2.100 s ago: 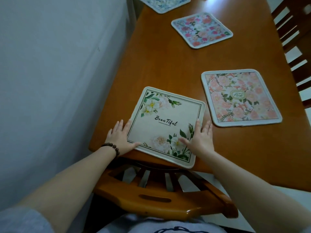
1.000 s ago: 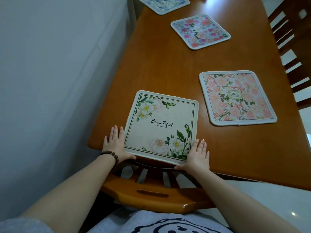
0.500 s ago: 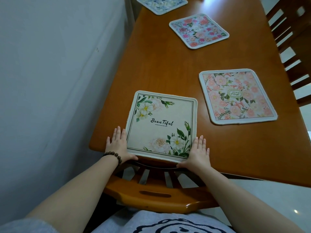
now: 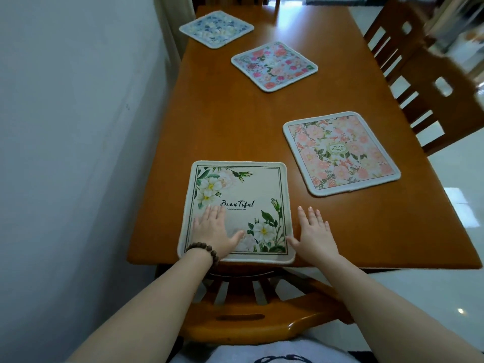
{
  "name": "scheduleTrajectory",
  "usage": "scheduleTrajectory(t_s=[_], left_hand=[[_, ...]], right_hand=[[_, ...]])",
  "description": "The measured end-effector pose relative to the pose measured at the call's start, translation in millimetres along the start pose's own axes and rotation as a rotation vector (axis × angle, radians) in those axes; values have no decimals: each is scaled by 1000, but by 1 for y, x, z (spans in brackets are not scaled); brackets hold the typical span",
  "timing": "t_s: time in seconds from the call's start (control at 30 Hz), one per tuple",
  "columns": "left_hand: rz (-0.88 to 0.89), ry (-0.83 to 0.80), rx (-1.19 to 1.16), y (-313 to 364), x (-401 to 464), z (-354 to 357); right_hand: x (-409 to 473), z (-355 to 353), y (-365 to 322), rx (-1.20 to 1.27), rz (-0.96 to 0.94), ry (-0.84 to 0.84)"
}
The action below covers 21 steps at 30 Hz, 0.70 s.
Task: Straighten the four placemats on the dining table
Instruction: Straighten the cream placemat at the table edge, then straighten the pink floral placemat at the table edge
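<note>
A cream placemat point(image 4: 241, 189) with white flowers and the word "Beautiful" lies square to the near edge of the wooden dining table point(image 4: 235, 132). My left hand point(image 4: 213, 231) rests flat on its lower left part, fingers apart. My right hand point(image 4: 314, 233) lies flat on the table just right of the mat, thumb near its corner. A pink floral placemat point(image 4: 340, 153) sits slightly turned to the right. Further back a pink-and-blue floral placemat point(image 4: 273, 65) lies rotated like a diamond. A blue floral placemat point(image 4: 216, 28) lies rotated at the far left.
A white wall point(image 4: 78, 127) runs along the table's left side. A wooden chair back point(image 4: 248, 320) stands tucked under the near edge in front of me. Two more wooden chairs point(image 4: 429, 82) stand along the right side.
The cream mat has turned from skewed to square with the table edge. My left hand moved from beside the mat onto it. The view tilted up, showing more of the far table.
</note>
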<state>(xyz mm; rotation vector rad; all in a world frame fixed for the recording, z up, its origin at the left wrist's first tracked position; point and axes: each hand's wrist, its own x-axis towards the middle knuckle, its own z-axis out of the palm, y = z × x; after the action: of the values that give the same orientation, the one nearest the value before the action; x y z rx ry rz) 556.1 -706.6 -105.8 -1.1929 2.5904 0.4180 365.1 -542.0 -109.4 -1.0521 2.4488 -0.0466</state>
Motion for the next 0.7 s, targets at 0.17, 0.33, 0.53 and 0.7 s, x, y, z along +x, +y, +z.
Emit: scheduleTrajectory(t_s=[0.17,0.33,0.53,0.7], left_hand=[[162,12,14,61,23,-3],[299,-6,53,131,35,-3],[421,-48,62,209,32,-5],[473,-59,73,269,29,3]], right_hand=[[-8,-18,41,46,170,74],[-28,-31,95,138,351,179],[-52,-46,153,183,444,256],[-58,-58,210,193,462,272]])
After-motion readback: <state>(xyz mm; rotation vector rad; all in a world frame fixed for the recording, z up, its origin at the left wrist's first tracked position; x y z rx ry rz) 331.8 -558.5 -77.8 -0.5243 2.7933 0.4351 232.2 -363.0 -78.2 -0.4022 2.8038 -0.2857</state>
